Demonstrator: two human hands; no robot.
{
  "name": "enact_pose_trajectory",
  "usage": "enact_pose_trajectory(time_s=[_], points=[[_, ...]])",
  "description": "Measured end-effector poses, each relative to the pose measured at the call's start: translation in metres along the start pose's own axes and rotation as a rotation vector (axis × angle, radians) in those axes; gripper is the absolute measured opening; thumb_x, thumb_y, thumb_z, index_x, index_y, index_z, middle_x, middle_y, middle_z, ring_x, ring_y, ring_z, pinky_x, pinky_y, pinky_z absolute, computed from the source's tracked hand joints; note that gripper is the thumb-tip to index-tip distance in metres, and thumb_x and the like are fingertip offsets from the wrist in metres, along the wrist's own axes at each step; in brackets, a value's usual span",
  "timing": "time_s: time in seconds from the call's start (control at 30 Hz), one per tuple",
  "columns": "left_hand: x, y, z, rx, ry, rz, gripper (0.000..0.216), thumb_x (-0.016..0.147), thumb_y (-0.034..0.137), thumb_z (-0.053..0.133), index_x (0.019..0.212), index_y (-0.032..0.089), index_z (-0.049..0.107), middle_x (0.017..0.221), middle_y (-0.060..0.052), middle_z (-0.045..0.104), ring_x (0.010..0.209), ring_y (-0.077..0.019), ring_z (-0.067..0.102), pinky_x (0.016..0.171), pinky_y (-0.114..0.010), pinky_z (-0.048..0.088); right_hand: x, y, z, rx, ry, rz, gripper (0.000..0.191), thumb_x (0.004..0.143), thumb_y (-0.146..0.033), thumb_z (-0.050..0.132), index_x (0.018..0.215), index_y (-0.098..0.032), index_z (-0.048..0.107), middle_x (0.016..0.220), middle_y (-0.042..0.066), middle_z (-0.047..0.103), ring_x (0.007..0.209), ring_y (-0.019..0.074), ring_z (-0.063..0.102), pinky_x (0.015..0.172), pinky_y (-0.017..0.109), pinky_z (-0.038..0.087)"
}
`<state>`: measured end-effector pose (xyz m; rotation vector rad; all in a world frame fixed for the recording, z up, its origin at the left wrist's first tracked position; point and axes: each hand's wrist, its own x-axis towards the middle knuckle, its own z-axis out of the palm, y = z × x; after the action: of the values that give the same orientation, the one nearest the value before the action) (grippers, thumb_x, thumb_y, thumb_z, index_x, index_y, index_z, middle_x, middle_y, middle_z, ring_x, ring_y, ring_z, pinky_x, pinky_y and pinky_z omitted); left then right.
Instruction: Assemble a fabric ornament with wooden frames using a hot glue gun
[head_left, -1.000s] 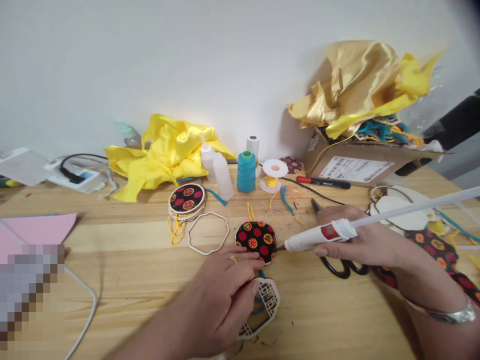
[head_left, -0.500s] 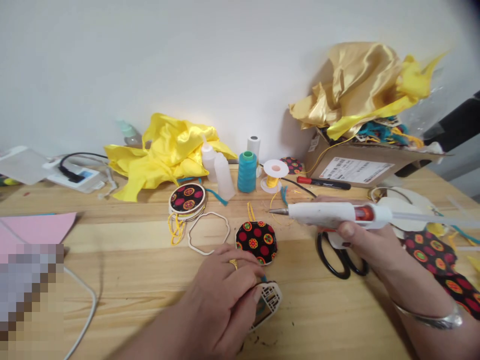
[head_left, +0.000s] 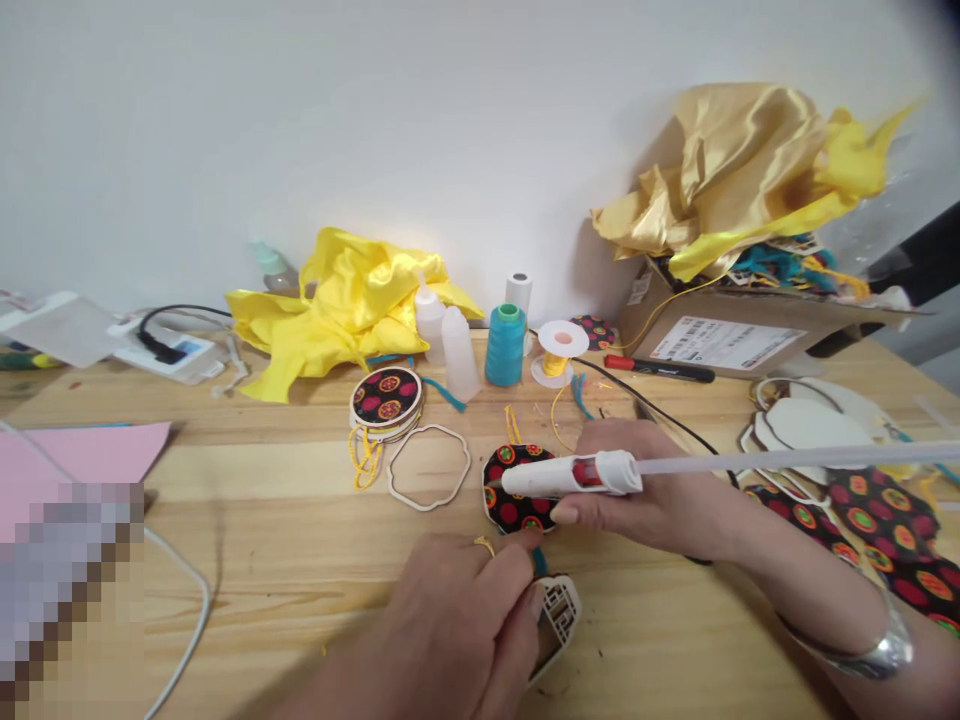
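Observation:
My right hand (head_left: 637, 480) is closed around a white hot glue gun (head_left: 559, 475), with a long clear glue stick (head_left: 750, 459) running out of its back. The nozzle points left, over a flower-patterned black fabric disc (head_left: 517, 518) lying flat; I cannot tell whether the tip touches it. My left hand (head_left: 480, 610) lies just below, palm down with fingers curled. Its index fingertip rests at the disc's lower edge, by a short teal ribbon (head_left: 540, 561). Thumb and fingers grip a wooden cutout piece (head_left: 562, 605), partly hidden under the hand.
Left of the disc lie a thin wooden ring (head_left: 429, 508) and framed patterned discs (head_left: 388, 397). Behind stand plastic bottles (head_left: 460, 360), teal thread (head_left: 505, 350) and a yellow spool (head_left: 555, 365). A black cord (head_left: 645, 388) runs behind my right hand. A cardboard box (head_left: 705, 310) stands back right.
My right hand has moved left and down, bringing the glue gun from beside the patterned disc to over it. Scissors seen earlier are now mostly hidden. My left hand stays in nearly the same place.

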<state>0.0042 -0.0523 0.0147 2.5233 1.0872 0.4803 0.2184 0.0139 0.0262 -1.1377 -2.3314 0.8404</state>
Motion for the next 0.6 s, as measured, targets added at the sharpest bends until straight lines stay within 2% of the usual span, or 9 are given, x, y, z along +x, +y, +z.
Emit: enact_pose_trajectory(time_s=[0.13,0.43,0.6], points=[[-0.0018,-0.0018,0.0049,-0.004,0.04,-0.018,0.026,0.087,0.017,0.039,0.105,0.013,0.057,0.063,-0.005,0.063,0.053,-0.0197,0.059,0.049,-0.032,0.045,0.0034,0.0067,0.0077,-0.019,0.015,-0.027,0.04,0.081,-0.051,0.061,0.06,-0.018,0.051,0.057,-0.002,0.05,0.053,0.0105,0.042,0.05,0.027,0.026],[-0.0004,-0.001,0.0043,-0.021,0.02,-0.051,0.019,0.086,0.014,0.037,0.081,0.018,0.055,0.061,-0.004,0.062,0.051,-0.0192,0.057,0.047,-0.032,0.041,0.0043,0.0104,0.0116,-0.017,0.002,-0.051,0.04,0.082,-0.05,0.06,0.06,-0.017,0.053,0.058,-0.001,0.051,0.056,0.0109,0.043,0.055,0.026,0.028],[0.0015,-0.0016,0.0041,-0.028,-0.018,-0.072,0.019,0.087,0.015,0.037,0.082,0.018,0.055,0.061,-0.004,0.062,0.05,-0.0188,0.057,0.046,-0.031,0.04,0.0043,0.0091,0.0108,-0.002,-0.026,-0.055,0.04,0.082,-0.049,0.06,0.059,-0.017,0.052,0.057,-0.002,0.052,0.055,0.0104,0.043,0.055,0.026,0.029]])
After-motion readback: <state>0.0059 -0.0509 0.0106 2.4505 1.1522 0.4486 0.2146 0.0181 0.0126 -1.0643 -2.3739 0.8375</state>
